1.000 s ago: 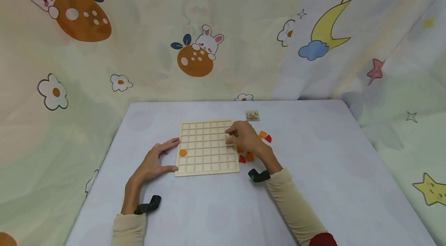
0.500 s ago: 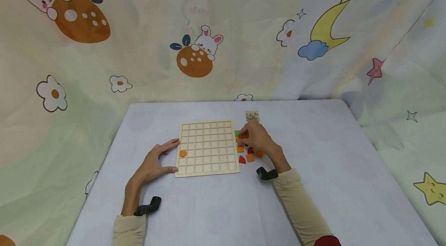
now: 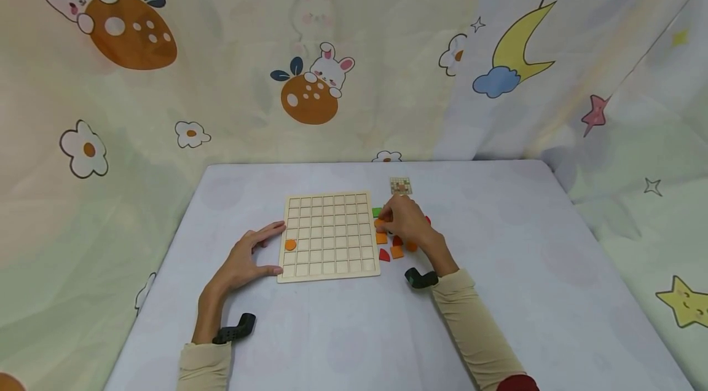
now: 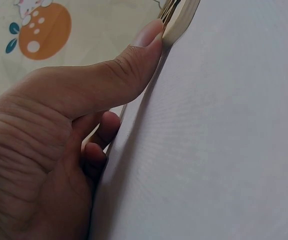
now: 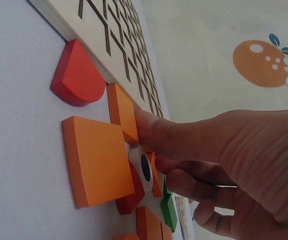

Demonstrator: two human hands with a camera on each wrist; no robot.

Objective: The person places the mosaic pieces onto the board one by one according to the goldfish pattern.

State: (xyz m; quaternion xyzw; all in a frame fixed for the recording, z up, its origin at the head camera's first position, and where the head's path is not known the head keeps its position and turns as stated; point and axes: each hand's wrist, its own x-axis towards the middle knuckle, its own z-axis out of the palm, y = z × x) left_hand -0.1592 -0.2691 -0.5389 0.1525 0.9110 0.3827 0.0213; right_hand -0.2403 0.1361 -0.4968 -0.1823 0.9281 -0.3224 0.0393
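Note:
A wooden grid board [image 3: 329,225] lies on the table with one orange round piece [image 3: 290,244] in a cell near its left edge. My left hand [image 3: 276,248] rests flat beside the board, its thumb [image 4: 134,60] pressing the board's edge [image 4: 176,25]. My right hand [image 3: 387,220] is over the loose pieces just right of the board. Its thumb [image 5: 154,132] and curled fingers pinch a small orange piece [image 5: 155,176] beside a white disc with a dark centre [image 5: 143,167]. The thumb tip also touches an orange square [image 5: 123,112].
Around the right hand lie a green piece [image 3: 377,212], orange squares [image 3: 397,251] and a red half-round [image 3: 384,254]. A small pattern card [image 3: 401,185] sits behind them. Patterned cloth walls hang behind the table and on both sides of it.
My right hand left the board's right side and moved right onto the pile of pieces, where it has stayed for the last half second. The left hand has not moved.

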